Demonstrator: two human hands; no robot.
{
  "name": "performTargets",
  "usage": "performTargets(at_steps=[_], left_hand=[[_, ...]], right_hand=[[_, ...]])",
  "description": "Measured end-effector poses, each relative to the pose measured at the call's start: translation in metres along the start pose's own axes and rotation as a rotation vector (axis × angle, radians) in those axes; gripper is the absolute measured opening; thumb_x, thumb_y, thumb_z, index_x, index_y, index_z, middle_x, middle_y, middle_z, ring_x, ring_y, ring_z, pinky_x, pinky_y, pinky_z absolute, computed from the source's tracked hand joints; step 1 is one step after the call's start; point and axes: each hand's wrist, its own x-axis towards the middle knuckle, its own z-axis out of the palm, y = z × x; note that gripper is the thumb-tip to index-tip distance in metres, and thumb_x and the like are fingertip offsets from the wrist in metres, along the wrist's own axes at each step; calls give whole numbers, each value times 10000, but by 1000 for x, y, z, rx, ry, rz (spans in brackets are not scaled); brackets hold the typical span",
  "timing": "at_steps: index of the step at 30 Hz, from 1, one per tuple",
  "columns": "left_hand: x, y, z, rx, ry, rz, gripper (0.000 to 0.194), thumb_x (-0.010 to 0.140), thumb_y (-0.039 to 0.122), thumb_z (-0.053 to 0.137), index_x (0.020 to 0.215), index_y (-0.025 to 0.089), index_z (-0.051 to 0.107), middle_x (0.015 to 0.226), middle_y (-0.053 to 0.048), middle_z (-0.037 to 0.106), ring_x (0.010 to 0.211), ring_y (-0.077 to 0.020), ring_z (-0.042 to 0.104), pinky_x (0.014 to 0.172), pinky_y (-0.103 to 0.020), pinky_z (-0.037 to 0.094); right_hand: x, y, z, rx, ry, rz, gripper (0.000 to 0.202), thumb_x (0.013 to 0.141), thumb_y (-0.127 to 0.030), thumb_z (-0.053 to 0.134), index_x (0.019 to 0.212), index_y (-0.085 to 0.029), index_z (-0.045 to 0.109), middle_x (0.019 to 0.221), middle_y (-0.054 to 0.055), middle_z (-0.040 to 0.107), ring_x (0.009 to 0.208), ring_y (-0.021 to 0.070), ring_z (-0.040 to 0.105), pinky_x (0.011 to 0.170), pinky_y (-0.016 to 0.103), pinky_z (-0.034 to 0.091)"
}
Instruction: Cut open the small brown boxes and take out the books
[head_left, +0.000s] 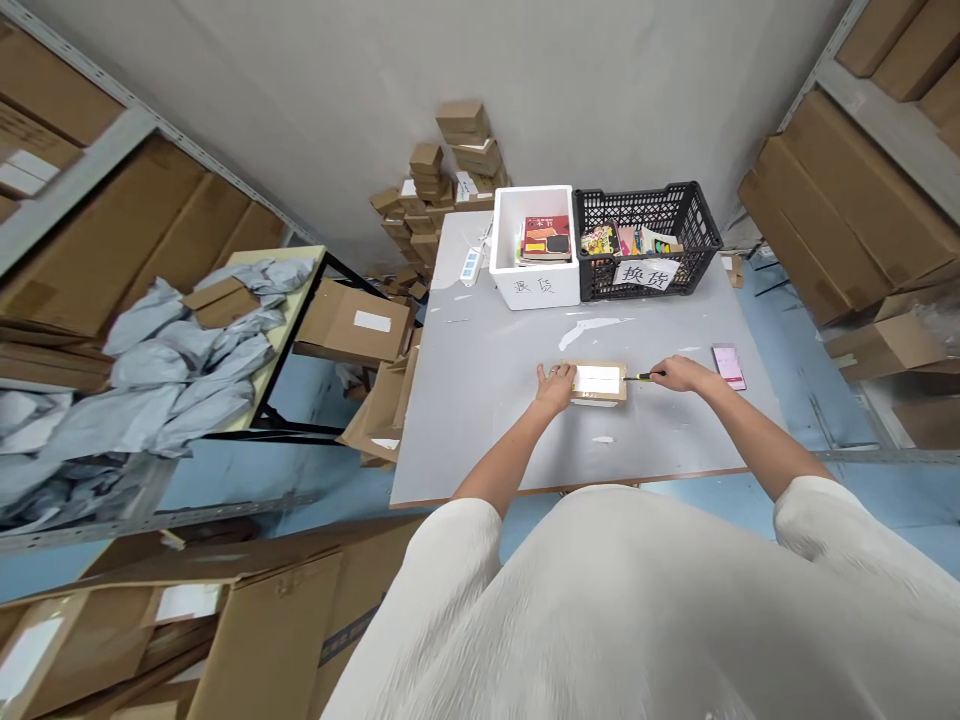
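A small cardboard box (610, 396) with a white label (598, 380) on top lies on the grey table (480, 420). My left hand (556, 386) grips its left end, with the fingers over the edge. In my right hand (675, 373), the fingers are wrapped round the dark handle of a utility knife (637, 377). The knife points left, and its tip meets the box's right end. Whether the blade has entered the cardboard is too small to make out.
Behind stand a white foam bin (536, 290) with books and a black plastic crate (637, 240). A phone (728, 366) lies at right; a power strip (471, 266) sits at back left. Grey parcels (180, 350) cover a side table. Cardboard boxes (352, 322) stand left of my table.
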Motion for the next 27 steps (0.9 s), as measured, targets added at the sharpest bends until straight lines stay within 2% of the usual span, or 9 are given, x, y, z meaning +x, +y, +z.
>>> performTargets(at_steps=[3,6,11,15,19,24,27], left_hand=[[6,18,5,-1,30,102,659,932,265,723,1557,281,514,1583,-178,535,1556,-389,419,1339,-640,177],[12,38,13,10,-42,210,604,911,362,782,1476,286,583,1508,-142,570,1458,-373,509,1266,-532,348],[23,56,21,116,-80,212,516,950,288,738,1436,254,568,1465,-147,583,1404,-355,532,1204,-513,402],[30,59,20,141,-101,166,536,924,270,779,1412,258,558,1480,-144,563,1384,-360,549,1265,-574,325],[27,58,19,67,-82,151,499,900,252,810,1350,297,600,1442,-115,564,1364,-355,571,1310,-581,259],[10,46,15,60,-55,111,448,923,271,796,1338,300,628,1418,-125,563,1356,-365,551,1223,-543,389],[1,37,12,54,-52,83,448,925,276,800,1342,309,639,1407,-121,567,1346,-359,547,1208,-536,400]], right_hand=[[1,9,7,36,8,-28,434,1042,-525,502,1019,-268,851,857,77,788,787,236,664,692,316,383],[2,18,16,87,6,-39,436,1047,-507,496,1139,-267,848,905,58,804,810,229,666,711,305,403],[1,31,36,145,21,-13,443,1078,-479,478,1290,-258,798,1105,82,817,937,248,696,764,298,452],[2,35,49,148,43,25,451,1103,-459,423,1357,-276,749,1190,88,801,1027,260,703,800,298,473],[4,35,56,207,31,26,434,1102,-459,401,1291,-279,748,1089,70,798,941,244,697,764,295,475],[18,23,66,379,8,-52,414,1091,-456,383,1128,-243,736,983,42,785,864,207,688,757,276,490],[27,10,73,459,-4,-77,417,1087,-454,359,1059,-231,710,924,28,769,817,191,679,777,271,498]])
